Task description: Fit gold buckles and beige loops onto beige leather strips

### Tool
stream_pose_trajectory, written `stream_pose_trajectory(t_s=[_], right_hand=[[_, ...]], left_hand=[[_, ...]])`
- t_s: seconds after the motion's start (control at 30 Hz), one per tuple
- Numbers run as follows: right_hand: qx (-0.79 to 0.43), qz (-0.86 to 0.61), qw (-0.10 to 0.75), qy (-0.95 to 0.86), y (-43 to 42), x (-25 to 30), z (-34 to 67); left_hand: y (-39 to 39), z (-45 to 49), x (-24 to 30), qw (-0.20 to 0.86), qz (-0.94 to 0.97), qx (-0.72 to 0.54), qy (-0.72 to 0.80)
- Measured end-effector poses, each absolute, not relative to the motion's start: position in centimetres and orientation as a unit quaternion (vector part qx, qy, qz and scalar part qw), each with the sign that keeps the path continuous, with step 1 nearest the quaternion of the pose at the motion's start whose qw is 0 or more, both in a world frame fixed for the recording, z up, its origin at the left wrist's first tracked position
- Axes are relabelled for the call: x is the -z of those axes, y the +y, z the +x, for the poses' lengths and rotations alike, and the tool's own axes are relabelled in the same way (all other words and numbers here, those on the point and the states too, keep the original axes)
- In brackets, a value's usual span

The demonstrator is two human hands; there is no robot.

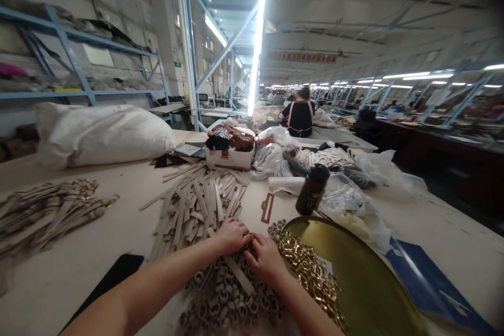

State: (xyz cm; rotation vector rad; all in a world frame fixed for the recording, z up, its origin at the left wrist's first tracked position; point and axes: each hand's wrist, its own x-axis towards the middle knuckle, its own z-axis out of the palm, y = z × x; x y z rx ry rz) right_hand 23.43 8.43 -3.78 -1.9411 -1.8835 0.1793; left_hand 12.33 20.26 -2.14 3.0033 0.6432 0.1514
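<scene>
My left hand (234, 235) and my right hand (265, 260) meet at the fingertips over the table, both with fingers closed. A flat beige strap (241, 276) runs out from under my left hand toward me, and the left fingers seem closed on it. My right thumb and fingers pinch at the same spot; whatever small piece is between them is hidden. Just below the hands lies a heap of small beige loops (220, 299). Beyond my left hand spreads a pile of loose beige straps (197, 199). Gold metal buckles (311, 268) lie close to my right wrist.
A round gold tray (370, 283) carries the buckles at the right. Behind it stand a dark bottle (313, 189) and plastic bags. A brown slotted piece (267, 208), a full box (230, 158), a white sack (106, 134) and bundled straps (51, 210) lie around. A person (301, 115) sits farther off.
</scene>
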Motion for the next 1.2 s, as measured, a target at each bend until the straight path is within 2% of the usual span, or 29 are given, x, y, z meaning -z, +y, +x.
stream_pose_trajectory(t_s=[0.2, 0.37, 0.57, 0.73, 0.87, 0.97, 1.13, 1.2], right_hand=[[-0.010, -0.696, 0.201, -0.690, -0.2, 5.2, 23.2], [0.015, -0.681, 0.177, -0.710, -5.9, 7.7, 22.7], [0.050, -0.665, 0.174, -0.725, -2.9, 8.3, 19.4], [0.130, -0.691, 0.204, -0.681, -0.9, 8.9, 18.4], [0.156, -0.680, 0.232, -0.678, -1.8, 8.9, 19.0], [0.148, -0.697, 0.251, -0.655, -1.8, 7.7, 19.4], [0.084, -0.779, 0.211, -0.585, 0.9, 5.4, 18.9], [0.064, -0.784, 0.222, -0.576, 1.8, 4.9, 18.7]], left_hand=[[13.6, 4.7, 1.2, 0.063, 0.968, -0.108, 0.217], [8.1, -2.3, 3.9, 0.083, 0.974, -0.084, 0.194], [8.4, -0.6, 5.8, 0.061, 0.975, -0.114, 0.183], [9.5, 2.6, 5.3, 0.058, 0.969, -0.166, 0.174], [9.5, 1.3, 5.1, 0.058, 0.969, -0.175, 0.166], [9.9, -0.8, 5.4, 0.046, 0.961, -0.180, 0.203], [10.8, -2.4, 6.4, 0.032, 0.942, -0.187, 0.277], [10.9, -2.4, 6.7, 0.027, 0.939, -0.198, 0.280]])
